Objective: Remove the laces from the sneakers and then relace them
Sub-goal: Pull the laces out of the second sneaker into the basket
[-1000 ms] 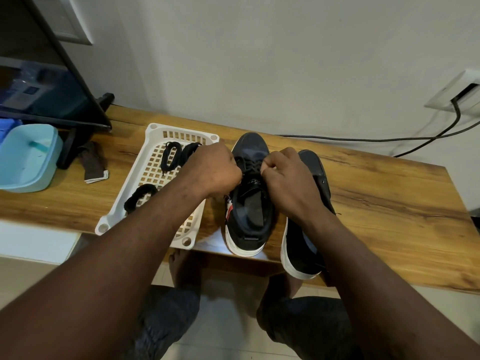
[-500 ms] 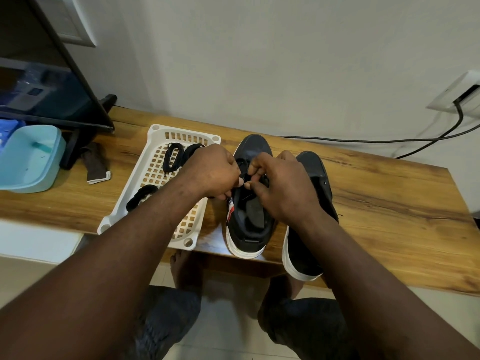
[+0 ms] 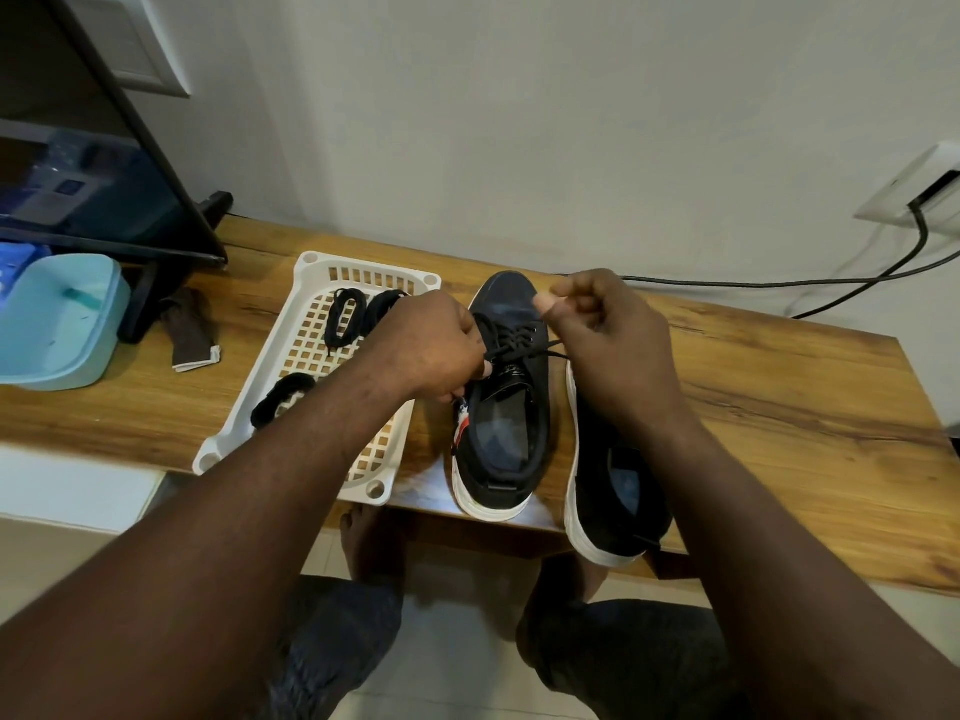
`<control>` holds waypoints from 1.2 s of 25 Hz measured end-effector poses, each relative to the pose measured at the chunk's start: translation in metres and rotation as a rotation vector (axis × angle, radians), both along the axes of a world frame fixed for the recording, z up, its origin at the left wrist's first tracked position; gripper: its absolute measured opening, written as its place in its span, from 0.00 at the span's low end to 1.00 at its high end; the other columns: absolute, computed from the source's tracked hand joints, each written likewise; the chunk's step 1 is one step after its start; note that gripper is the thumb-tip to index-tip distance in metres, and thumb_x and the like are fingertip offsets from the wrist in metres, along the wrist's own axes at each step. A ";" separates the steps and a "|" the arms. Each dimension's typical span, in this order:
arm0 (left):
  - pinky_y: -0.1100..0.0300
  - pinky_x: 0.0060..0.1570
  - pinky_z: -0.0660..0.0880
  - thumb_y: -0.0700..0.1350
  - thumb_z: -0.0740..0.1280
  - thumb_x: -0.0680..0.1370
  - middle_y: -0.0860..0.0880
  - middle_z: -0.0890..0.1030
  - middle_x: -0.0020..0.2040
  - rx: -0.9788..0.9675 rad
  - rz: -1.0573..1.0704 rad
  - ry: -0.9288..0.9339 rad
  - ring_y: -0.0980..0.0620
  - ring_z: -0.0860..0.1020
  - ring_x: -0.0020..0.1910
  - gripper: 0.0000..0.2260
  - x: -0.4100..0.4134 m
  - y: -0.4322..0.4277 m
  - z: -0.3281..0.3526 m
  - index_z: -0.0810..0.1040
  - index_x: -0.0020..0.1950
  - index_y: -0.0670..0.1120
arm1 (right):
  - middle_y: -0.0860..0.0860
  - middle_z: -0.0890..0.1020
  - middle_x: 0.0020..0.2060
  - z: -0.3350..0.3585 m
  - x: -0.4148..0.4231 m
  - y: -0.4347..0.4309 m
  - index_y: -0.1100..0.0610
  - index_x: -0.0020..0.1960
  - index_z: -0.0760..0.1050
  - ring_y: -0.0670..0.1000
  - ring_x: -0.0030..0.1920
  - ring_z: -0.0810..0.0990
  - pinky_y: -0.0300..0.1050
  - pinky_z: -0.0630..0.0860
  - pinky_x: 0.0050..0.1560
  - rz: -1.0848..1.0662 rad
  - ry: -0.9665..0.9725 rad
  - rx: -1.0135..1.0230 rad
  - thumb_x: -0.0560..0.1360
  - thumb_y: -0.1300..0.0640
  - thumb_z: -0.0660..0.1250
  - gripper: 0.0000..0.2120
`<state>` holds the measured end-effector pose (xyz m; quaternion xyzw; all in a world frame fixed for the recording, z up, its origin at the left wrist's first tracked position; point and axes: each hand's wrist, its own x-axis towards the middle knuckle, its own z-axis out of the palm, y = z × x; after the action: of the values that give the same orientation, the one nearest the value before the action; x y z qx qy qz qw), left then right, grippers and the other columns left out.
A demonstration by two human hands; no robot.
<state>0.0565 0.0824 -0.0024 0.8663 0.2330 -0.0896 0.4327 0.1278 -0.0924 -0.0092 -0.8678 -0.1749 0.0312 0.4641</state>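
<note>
The lace (image 3: pixel 511 339) crosses the front eyelets of the dark sneaker (image 3: pixel 501 423) at the centre of the frame, which stands toe-away on the wooden table (image 3: pixel 779 402); the eyelets nearer the ankle look empty. The left hand (image 3: pixel 431 350) is clenched on a run of lace at the shoe's left edge. A taut strand leads right to the underside of the right hand (image 3: pixel 613 350), whose curled fingers appear to grasp that end. The second sneaker (image 3: pixel 613 491) lies just right of the first, largely under the right forearm, so its eyelets cannot be read. The lace seems partway through its rows and is being drawn snug; whether it is going in or coming out cannot be told. The next move likely calls for freeing one tip and working it through the next eyelet while the other hand keeps tension. Left of the shoes a white basket (image 3: pixel 311 267) holds coiled black laces (image 3: pixel 343 317), and a pale blue tub (image 3: pixel 57 324) sits at the left edge.
</note>
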 end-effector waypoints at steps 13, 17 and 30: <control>0.57 0.45 0.77 0.50 0.76 0.77 0.55 0.83 0.41 0.214 0.116 -0.123 0.53 0.82 0.44 0.06 -0.018 -0.019 -0.013 0.82 0.42 0.53 | 0.49 0.88 0.46 0.005 -0.013 0.017 0.56 0.48 0.77 0.51 0.51 0.86 0.49 0.82 0.52 0.030 0.293 0.407 0.82 0.61 0.67 0.05; 0.55 0.44 0.81 0.47 0.77 0.76 0.52 0.84 0.37 0.131 0.025 -0.069 0.50 0.84 0.41 0.05 -0.010 -0.012 -0.005 0.84 0.42 0.49 | 0.50 0.78 0.36 0.014 -0.006 0.009 0.56 0.52 0.69 0.45 0.33 0.75 0.44 0.73 0.38 -0.076 0.283 0.544 0.86 0.60 0.60 0.05; 0.54 0.39 0.86 0.41 0.77 0.77 0.45 0.87 0.39 -0.025 0.010 -0.004 0.50 0.87 0.35 0.03 -0.003 -0.003 0.004 0.84 0.46 0.44 | 0.45 0.76 0.46 -0.001 -0.009 0.001 0.49 0.49 0.79 0.47 0.45 0.75 0.45 0.72 0.45 0.211 -0.203 -0.374 0.80 0.53 0.71 0.02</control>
<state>0.0534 0.0795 0.0019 0.8598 0.2352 -0.0885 0.4446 0.1187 -0.0911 -0.0102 -0.9142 -0.3016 0.0242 0.2696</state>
